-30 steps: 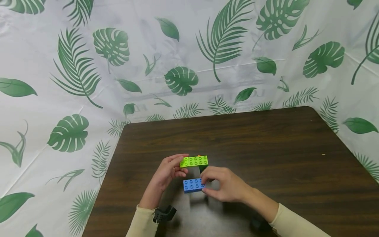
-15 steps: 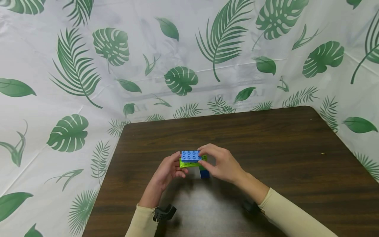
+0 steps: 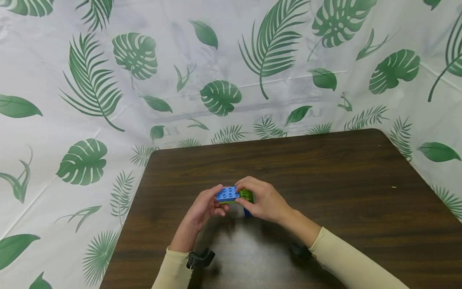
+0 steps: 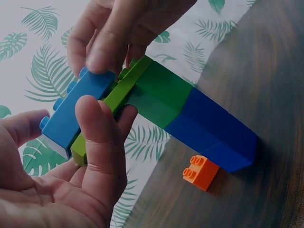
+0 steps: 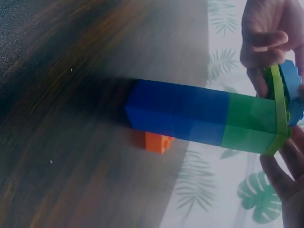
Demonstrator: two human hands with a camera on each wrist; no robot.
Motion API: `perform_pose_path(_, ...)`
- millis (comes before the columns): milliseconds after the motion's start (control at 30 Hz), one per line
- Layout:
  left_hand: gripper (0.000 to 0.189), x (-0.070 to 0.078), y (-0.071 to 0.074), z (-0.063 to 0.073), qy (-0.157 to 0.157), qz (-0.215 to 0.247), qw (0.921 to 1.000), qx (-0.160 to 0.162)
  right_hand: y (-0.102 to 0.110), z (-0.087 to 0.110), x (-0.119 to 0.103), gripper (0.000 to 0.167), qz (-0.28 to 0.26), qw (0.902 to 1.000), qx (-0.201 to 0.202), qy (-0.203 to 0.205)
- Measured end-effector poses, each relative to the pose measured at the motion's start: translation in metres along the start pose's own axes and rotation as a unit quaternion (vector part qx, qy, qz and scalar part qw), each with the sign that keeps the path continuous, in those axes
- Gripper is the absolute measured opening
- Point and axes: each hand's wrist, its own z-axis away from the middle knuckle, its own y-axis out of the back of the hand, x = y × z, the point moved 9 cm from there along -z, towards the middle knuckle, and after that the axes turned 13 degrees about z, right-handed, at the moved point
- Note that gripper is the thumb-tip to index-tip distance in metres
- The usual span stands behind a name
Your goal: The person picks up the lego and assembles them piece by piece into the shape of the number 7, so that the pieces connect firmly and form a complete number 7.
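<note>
A tower of toy building bricks stands on the table: dark blue bricks (image 5: 175, 111) below, a green brick (image 5: 249, 121) above them, and a thin lime-green plate (image 4: 128, 85) on top that juts out to the left. My right hand (image 3: 267, 200) pinches a light blue brick (image 3: 227, 194) by its right end, over the plate's jutting part. In the left wrist view a narrow gap shows between this brick and the plate, and the brick sits slightly tilted. Around the plate's free left end curl the fingers of my left hand (image 3: 202, 208), also at the light blue brick's left end.
An orange brick (image 4: 202, 173) sits on the table beside the tower's foot, hidden from the head view. The dark wood table (image 3: 325, 172) reaches back to a white leaf-print curtain (image 3: 231, 60). A black strap piece (image 3: 201, 259) is on the left wrist.
My right hand has carried the light blue brick from in front of the tower up and back over the lime-green plate, then slightly left. My left hand has stayed at the plate's end.
</note>
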Motion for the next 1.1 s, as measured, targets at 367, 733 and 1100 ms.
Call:
perform_pose_path(367,0.042,0.001,0.001,0.002,-0.003,-0.004,0.9999,0.014,-0.030,0.005,0.037,0.040,-0.118,0.9593,-0.122,-0.226)
perform_pose_path(733,0.046,0.001,0.001,-0.001,-0.009,-0.019,0.9996,0.016,-0.049,0.005,0.044,0.031,-0.233,0.9309,-0.131,-0.249)
perform_pose_path(1100,0.046,0.001,0.002,-0.002,-0.021,-0.032,0.9989,0.027,-0.049,0.004,0.044,0.028,-0.261,0.9257,-0.113,-0.249)
